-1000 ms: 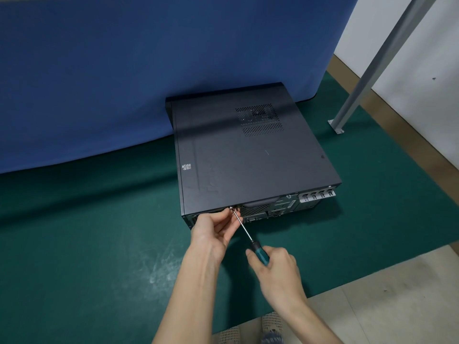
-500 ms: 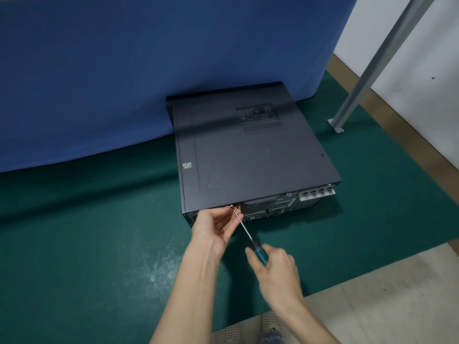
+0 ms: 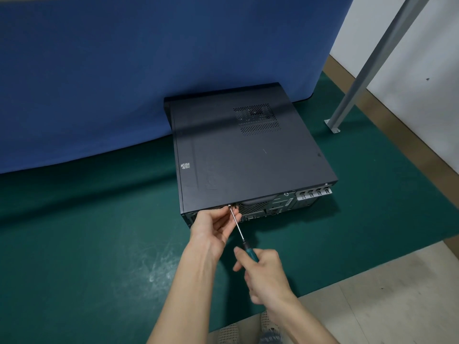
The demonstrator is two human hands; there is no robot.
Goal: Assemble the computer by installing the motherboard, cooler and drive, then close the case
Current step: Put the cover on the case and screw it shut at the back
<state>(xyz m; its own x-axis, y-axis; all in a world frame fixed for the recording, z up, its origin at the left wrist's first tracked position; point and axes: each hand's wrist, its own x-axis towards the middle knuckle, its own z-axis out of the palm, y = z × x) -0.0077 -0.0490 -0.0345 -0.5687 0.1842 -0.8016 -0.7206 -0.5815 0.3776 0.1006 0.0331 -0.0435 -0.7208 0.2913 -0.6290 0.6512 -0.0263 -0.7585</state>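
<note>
A dark grey computer case [image 3: 248,155] lies flat on the green mat with its side panel on, rear ports facing me. My right hand [image 3: 265,274] grips the teal handle of a screwdriver [image 3: 239,229], whose tip sits on a screw [image 3: 229,206] at the panel's rear edge. My left hand [image 3: 216,225] pinches around the screwdriver shaft and the screw at the tip. The case's inside is hidden by the panel.
A blue cloth backdrop [image 3: 149,70] hangs behind the case. A grey metal pole [image 3: 367,63] slants down to a foot plate on the mat at the right. Pale floor [image 3: 372,294] lies at the near right; my shoes [image 3: 248,331] show at the bottom.
My right hand has shifted a little on the screwdriver handle, as if twisting it. The left hand and the case stay in place.
</note>
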